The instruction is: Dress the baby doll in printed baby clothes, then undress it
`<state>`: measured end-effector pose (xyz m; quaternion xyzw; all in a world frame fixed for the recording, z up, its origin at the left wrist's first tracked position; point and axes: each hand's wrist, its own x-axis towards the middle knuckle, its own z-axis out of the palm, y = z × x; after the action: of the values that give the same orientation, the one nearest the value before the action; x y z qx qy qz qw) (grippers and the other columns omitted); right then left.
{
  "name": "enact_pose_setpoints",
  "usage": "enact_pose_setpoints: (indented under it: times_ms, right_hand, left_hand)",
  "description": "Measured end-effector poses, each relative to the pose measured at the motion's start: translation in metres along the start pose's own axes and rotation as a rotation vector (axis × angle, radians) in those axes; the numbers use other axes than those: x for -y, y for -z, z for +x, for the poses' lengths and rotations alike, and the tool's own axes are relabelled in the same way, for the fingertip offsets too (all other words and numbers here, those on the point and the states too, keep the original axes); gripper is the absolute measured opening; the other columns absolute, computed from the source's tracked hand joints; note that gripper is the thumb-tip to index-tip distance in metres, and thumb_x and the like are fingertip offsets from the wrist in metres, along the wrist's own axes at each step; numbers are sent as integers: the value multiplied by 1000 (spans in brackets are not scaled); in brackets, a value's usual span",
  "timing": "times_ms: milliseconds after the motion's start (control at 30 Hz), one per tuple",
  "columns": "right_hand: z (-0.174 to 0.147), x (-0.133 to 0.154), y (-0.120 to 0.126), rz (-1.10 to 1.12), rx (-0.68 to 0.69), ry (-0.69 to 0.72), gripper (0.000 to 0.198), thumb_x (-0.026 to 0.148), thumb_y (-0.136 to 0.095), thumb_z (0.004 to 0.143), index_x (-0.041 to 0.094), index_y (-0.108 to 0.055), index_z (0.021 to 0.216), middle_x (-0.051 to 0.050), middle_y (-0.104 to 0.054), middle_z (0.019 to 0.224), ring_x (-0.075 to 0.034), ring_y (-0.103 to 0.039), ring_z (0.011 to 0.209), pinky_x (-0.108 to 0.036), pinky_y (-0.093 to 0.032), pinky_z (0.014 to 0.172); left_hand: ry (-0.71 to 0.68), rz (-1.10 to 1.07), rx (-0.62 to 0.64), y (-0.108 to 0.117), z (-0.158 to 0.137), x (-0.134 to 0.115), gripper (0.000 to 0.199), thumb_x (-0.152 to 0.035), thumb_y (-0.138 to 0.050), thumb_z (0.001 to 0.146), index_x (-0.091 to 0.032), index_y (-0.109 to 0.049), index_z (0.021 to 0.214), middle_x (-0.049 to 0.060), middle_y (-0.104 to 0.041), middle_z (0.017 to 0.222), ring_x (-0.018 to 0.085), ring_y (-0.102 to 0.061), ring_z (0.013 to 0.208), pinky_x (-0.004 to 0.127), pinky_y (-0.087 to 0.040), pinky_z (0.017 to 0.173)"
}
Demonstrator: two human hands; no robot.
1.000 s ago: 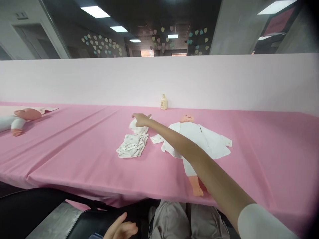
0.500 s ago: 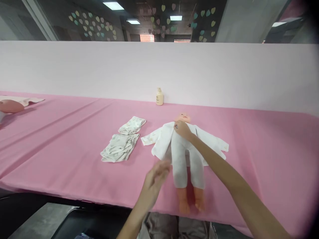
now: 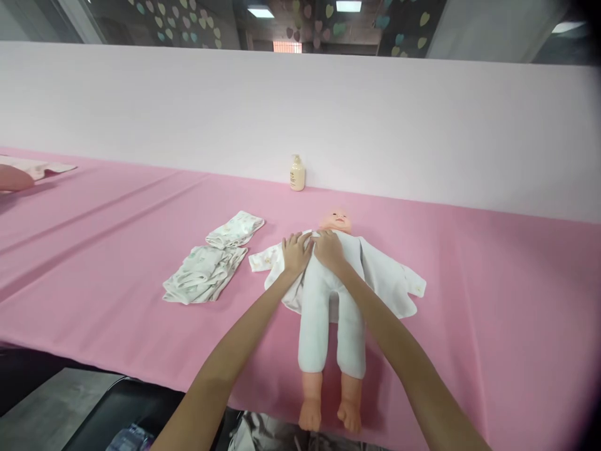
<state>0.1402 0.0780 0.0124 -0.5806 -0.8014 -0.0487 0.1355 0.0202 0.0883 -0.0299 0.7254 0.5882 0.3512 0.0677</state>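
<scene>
A baby doll (image 3: 332, 285) lies on its back on the pink table, head away from me and bare feet towards me. Its legs and body are white, and a white baby jacket (image 3: 387, 275) is spread open beneath it, sleeves out to both sides. My left hand (image 3: 297, 254) rests on the jacket's left part by the doll's shoulder, fingers spread. Beside it, at the doll's upper chest, my right hand (image 3: 329, 249) has its fingers curled on the jacket's edge near the neck. The fingertips are partly hidden.
Left of the doll lie two folded printed cloths, a smaller one (image 3: 235, 229) behind a larger one (image 3: 205, 274). A pump bottle (image 3: 297, 173) stands by the white wall. Part of another doll (image 3: 14, 178) shows at the far left. A black chair (image 3: 122, 407) is below the table edge.
My left hand has moved up and forward from beside the doll's legs onto the jacket. My right hand stays near the doll's neck. The view has tilted down slightly.
</scene>
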Motion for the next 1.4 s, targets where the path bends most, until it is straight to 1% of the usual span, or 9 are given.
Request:
enact_pose_setpoints:
  times_ms: [167,300,367,567,700,867,1000,1167,1400]
  right_hand:
    - [-2,2,0,-23,-22,14,32,16,-40,89,15,-64,111,-13,-60,116,-25,-47,108,-36,-34,90]
    - [-3,1,1,-42,-28,9,31,17,-39,89,13,-62,109,-13,-60,113,-26,-48,104,-36,-34,88]
    - [-2,0,1,-59,-16,10,31,17,-39,89,12,-62,110,-14,-60,113,-26,-48,104,-36,-35,86]
    - [7,11,-1,-183,51,45,29,13,-38,89,9,-65,101,-19,-60,105,-28,-49,101,-39,-37,85]
    - [20,33,-7,-199,113,225,29,7,-38,87,10,-65,97,-18,-61,103,-26,-50,101,-39,-37,86]
    - [30,53,-18,-191,171,347,30,19,-57,79,8,-60,107,-17,-60,109,-26,-52,100,-42,-37,89]
    - [29,54,-24,-168,125,295,41,16,-58,77,7,-52,116,-17,-61,109,-27,-54,100,-45,-35,92]
    - [26,39,-24,-95,64,257,36,4,-44,82,12,-53,116,-13,-61,110,-23,-53,103,-36,-36,90]
    - [27,16,-22,322,-114,144,52,-5,-42,69,10,-61,115,-12,-63,118,-23,-52,112,-34,-35,100]
  left_hand:
    - [-35,101,66,3,2,11,46,-10,-36,87,-21,-51,129,11,-59,123,27,-49,119,57,-18,109]
    - [-50,104,123,22,5,30,67,2,-37,73,-14,-41,137,15,-55,127,26,-54,112,41,-38,99]
    - [2,131,113,32,4,41,63,-1,-38,75,-16,-43,136,15,-58,121,26,-58,105,37,-42,92]
    - [201,266,-6,36,-14,53,35,-23,-42,86,-20,-58,118,13,-66,106,32,-58,104,53,-34,96]
    - [235,72,-86,30,-24,49,42,-15,-36,86,-19,-51,125,13,-62,118,30,-55,112,58,-27,101]
    - [213,-150,-193,28,-25,57,51,-7,-36,77,-14,-48,126,14,-55,127,25,-52,118,45,-33,106]
    - [158,-186,-279,29,-25,62,53,-4,-37,73,-12,-49,124,13,-51,132,23,-44,128,37,-36,106]
    - [185,-299,-273,34,-26,67,54,-5,-40,75,-13,-47,127,11,-60,121,23,-57,111,36,-44,99]
    - [243,-614,-352,27,-18,91,52,-2,-49,69,-14,-56,120,12,-63,118,23,-61,108,37,-48,96]
